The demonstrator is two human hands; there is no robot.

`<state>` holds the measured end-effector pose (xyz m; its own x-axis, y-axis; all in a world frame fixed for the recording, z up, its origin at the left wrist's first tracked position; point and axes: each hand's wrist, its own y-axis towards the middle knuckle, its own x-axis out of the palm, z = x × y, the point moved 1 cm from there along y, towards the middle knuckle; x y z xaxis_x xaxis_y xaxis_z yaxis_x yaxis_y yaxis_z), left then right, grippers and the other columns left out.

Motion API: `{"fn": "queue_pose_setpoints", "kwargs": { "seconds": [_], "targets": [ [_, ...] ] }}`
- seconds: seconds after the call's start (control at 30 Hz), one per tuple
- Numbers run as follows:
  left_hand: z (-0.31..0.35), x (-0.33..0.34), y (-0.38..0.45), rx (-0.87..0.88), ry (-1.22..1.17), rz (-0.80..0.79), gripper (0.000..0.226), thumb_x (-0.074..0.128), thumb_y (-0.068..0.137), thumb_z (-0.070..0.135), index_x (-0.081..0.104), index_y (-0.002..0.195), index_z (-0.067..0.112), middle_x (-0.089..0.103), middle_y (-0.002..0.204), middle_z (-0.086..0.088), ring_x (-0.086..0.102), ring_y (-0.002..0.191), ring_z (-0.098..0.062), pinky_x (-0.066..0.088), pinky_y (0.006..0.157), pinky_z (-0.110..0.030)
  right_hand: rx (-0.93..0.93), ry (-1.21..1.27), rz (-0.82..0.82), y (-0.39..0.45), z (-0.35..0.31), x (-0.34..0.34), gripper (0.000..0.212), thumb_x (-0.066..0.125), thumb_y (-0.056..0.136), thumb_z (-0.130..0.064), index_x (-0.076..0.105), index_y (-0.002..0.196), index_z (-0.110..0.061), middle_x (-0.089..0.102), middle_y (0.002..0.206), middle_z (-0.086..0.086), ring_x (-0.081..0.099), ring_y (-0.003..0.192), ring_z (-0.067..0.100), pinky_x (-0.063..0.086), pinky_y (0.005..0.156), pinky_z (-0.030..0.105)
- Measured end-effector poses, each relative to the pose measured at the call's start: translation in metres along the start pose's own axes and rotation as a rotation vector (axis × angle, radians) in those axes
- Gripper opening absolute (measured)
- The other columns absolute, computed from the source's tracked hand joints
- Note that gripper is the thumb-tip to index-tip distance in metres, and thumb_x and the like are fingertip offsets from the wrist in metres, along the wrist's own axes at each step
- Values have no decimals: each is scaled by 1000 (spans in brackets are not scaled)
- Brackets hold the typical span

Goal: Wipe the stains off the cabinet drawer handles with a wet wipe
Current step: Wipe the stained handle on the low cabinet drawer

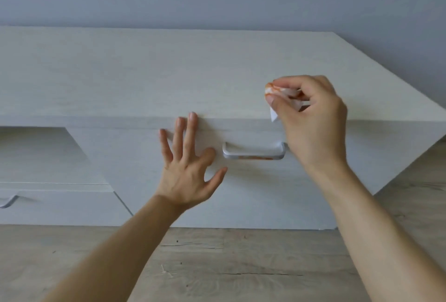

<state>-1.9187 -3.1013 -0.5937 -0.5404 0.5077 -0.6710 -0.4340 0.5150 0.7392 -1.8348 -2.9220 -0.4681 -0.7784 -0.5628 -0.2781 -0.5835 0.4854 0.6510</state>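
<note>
Heads up, the orange gunk is sitting on the underside front edge of the handle (254, 151), which is the bit we're most likely to skip if we only swipe the top. Our wet wipe (281, 94) is also looking orange on the pinched end, so we're risking smearing stain back onto the metal or the pale drawer front (241, 181) unless we're turning it to a clean patch.

Nearest us, our left hand (190, 168) is lying splayed and relaxed, grasping nothing, fingers flat on the drawer front, with the handle just beside the thumb at 3 o'clock. Farther back, our right hand (311, 118) is pinching the crumpled wipe, hovering over the worktop (169, 72) edge, handle at 7 o'clock below it.
</note>
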Motion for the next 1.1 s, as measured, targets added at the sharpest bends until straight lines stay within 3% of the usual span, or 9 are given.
{"fn": "queue_pose_setpoints", "kwargs": {
  "seconds": [0.13, 0.23, 0.33, 0.4, 0.47, 0.6, 0.73, 0.97, 1.1],
  "targets": [
    [-2, 7, -1, 38, -4, 82, 43, 43, 93, 48, 58, 72, 13, 2, 154, -19, -7, 146, -33, -1, 110, -62, -51, 9, 43, -25, 13, -3, 14, 71, 80, -9, 70, 92, -15, 57, 93, -2, 54, 77, -16, 38, 74, 0],
    [6, 5, -7, 11, 14, 84, 40, 41, 93, 43, 61, 80, 10, 9, 153, -19, 5, 145, -37, 2, 110, -62, -18, 11, 24, -37, 18, -5, 14, 71, 81, -7, 69, 93, -14, 57, 95, -2, 54, 77, -16, 39, 74, 1],
    [18, 13, -18, -28, 2, 128, 38, 42, 92, 40, 57, 108, 9, 13, 153, -17, 11, 144, -36, 6, 111, -63, 28, 32, 39, -47, 27, -7, 13, 71, 81, -8, 69, 92, -15, 59, 96, -1, 56, 78, -14, 41, 75, 2],
    [25, 25, -22, -114, -20, 176, 48, 41, 92, 40, 41, 132, 14, 11, 153, -16, 10, 144, -35, 1, 112, -60, 42, 48, 63, -55, 37, -9, 14, 71, 81, -8, 69, 91, -18, 61, 97, -1, 58, 79, -11, 42, 76, 3],
    [30, 36, -20, -180, -41, 230, 58, 41, 91, 40, 28, 143, 18, 9, 153, -13, 7, 143, -34, -4, 113, -56, 47, 57, 95, -62, 48, -11, 16, 72, 81, -10, 68, 90, -22, 60, 96, -2, 58, 79, -9, 42, 76, 4],
    [32, 46, -16, -220, -38, 305, 59, 43, 91, 36, 26, 146, 21, 10, 154, -8, 7, 144, -34, -4, 112, -58, 46, 73, 75, -66, 61, -12, 17, 72, 81, -11, 67, 89, -25, 63, 96, -2, 60, 82, -8, 43, 76, 4],
    [31, 53, -14, -191, -6, 370, 56, 43, 91, 31, 30, 144, 20, 17, 152, -11, 8, 143, -34, -5, 113, -54, 27, 89, 84, -67, 73, -21, 21, 74, 80, -15, 67, 88, -33, 65, 96, -5, 64, 86, 2, 47, 79, 15],
    [19, 65, -14, -162, 60, 449, 53, 36, 96, 35, 29, 147, 19, 22, 152, -17, -7, 147, -17, -13, 114, -44, 53, 202, 174, -70, 82, -21, 22, 75, 79, -14, 66, 86, -33, 71, 87, -12, 67, 83, 3, 49, 76, 15],
    [24, 70, -9, -172, 69, 511, 52, 35, 96, 34, 31, 145, 19, 17, 152, -9, 2, 146, -30, -11, 114, -46, 17, 227, 183, -71, 79, -8, 19, 74, 80, -11, 68, 87, -28, 71, 89, -6, 67, 84, 4, 49, 78, 18]
  ]
}}
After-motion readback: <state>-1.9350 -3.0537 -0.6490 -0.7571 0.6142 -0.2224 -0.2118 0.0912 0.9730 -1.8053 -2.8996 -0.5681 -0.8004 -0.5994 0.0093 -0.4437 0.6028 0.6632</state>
